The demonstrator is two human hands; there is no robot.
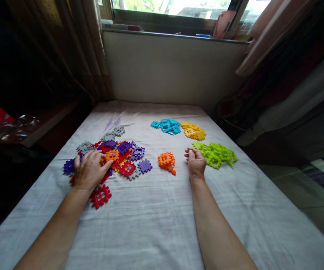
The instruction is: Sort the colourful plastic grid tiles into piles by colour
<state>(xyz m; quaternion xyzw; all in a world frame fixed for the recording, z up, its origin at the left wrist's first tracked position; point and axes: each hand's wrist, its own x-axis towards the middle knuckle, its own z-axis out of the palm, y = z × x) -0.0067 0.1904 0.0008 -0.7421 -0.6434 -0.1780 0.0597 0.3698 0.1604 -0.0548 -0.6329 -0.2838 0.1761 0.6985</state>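
My left hand point(90, 169) rests on a mixed pile of notched plastic building tiles, its fingers apart. An orange window tile point(112, 155) lies by its thumb and index fingertips. Around it are purple tiles point(124, 147), red tiles point(127, 168) and grey tiles point(84, 146). A single red window tile point(101, 196) lies near my left wrist. My right hand point(196, 163) is closed in a loose curl on the sheet, with nothing visible in it. It sits between a small orange group point(166, 159) and a lime-green pile point(219, 153).
A blue pile point(168, 126) and a yellow pile point(194, 131) lie farther back. A pale sheet point(142, 225) covers the table. Behind stand a low wall point(173, 67) and a window. Brown curtains point(74, 48) hang at left, cloths at right. Glasses point(26, 120) lie on a side surface.
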